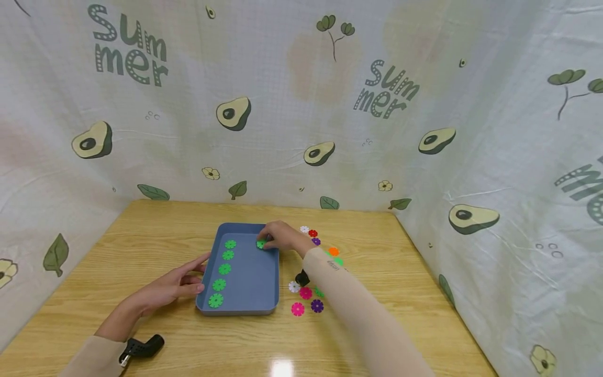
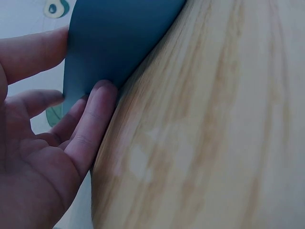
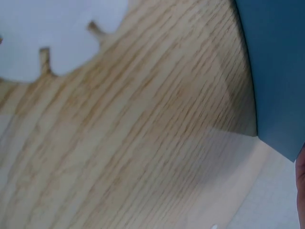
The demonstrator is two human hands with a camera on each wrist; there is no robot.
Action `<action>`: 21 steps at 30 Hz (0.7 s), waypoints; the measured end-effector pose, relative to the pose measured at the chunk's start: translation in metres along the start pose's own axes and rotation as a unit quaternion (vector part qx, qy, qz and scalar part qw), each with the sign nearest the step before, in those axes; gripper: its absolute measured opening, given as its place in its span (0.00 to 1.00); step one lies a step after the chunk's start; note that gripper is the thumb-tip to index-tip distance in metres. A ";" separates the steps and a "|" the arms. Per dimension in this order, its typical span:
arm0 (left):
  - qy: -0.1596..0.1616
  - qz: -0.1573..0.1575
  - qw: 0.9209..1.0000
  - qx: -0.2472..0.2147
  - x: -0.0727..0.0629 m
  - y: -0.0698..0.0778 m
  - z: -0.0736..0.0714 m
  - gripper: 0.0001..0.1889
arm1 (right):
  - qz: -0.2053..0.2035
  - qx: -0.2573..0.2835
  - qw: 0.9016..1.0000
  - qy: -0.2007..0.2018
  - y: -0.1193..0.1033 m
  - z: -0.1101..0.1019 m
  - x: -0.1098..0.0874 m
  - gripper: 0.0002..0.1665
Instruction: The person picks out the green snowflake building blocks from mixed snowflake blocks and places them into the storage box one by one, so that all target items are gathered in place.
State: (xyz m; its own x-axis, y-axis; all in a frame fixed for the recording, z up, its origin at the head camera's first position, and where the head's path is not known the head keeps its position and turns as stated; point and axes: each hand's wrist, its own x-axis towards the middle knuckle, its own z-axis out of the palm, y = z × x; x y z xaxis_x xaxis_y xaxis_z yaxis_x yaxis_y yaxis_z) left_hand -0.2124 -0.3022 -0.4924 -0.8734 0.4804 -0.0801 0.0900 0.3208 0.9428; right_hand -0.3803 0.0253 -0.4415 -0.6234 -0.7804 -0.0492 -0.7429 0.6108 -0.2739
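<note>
A blue-grey tray (image 1: 249, 312) lies on the table, with a column of green notched plastic discs (image 1: 225, 268) along its left side. Inside its far right corner, my right hand (image 1: 281, 235) pinches another green notched disc (image 1: 261, 244) between thumb and fingers, at the tray floor. Only a sliver of the right fingers (image 3: 300, 179) enters the right wrist view, beside the tray wall. My left hand (image 1: 171, 285) rests against the tray's left wall. In the left wrist view its extended fingers (image 2: 95, 114) touch the outer wall low down, near the table.
Right of the tray, partly under my right forearm, lie loose notched discs: a pink one (image 1: 298, 309), a purple one (image 1: 317, 306), a white one (image 1: 294, 286), an orange one (image 1: 333, 251) and a red one (image 1: 313, 233). A printed curtain (image 1: 282, 131) hangs behind the wooden table (image 1: 155, 235).
</note>
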 end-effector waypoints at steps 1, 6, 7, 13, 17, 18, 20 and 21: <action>0.000 0.000 1.000 0.000 0.000 0.000 0.000 0.44 | 0.004 -0.003 1.000 -0.001 0.000 0.001 0.001 0.17; 0.002 -0.004 1.000 -0.001 0.001 0.000 0.000 0.44 | 0.020 -0.022 1.000 -0.002 0.000 0.007 0.006 0.17; 0.002 -0.004 1.000 -0.002 0.001 0.000 0.000 0.44 | 0.022 -0.024 0.999 -0.003 -0.001 0.008 0.007 0.17; 0.000 -0.009 1.000 -0.003 0.002 -0.001 0.001 0.44 | 0.035 -0.024 0.999 -0.007 -0.001 0.011 0.012 0.18; 0.001 -0.009 1.000 -0.001 0.002 -0.001 0.001 0.44 | 0.031 -0.030 0.999 -0.005 0.000 0.011 0.013 0.18; 0.002 -0.008 1.000 -0.002 0.002 -0.001 0.000 0.44 | 0.029 -0.030 0.999 -0.005 -0.001 0.011 0.014 0.18; 0.002 -0.007 1.000 -0.002 0.001 -0.001 0.000 0.44 | 0.024 -0.033 0.999 -0.006 -0.001 0.011 0.014 0.18; 0.002 -0.006 1.000 -0.002 0.000 -0.001 0.000 0.44 | 0.022 -0.034 0.999 -0.008 -0.001 0.011 0.015 0.19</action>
State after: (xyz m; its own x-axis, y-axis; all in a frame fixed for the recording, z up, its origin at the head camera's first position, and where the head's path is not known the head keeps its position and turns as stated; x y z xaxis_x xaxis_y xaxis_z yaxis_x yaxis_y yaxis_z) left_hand -0.2128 -0.3026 -0.4935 -0.8764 0.4729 -0.0908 0.0773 0.3243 0.9428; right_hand -0.3858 0.0117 -0.4529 -0.6528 -0.7538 -0.0748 -0.7298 0.6523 -0.2047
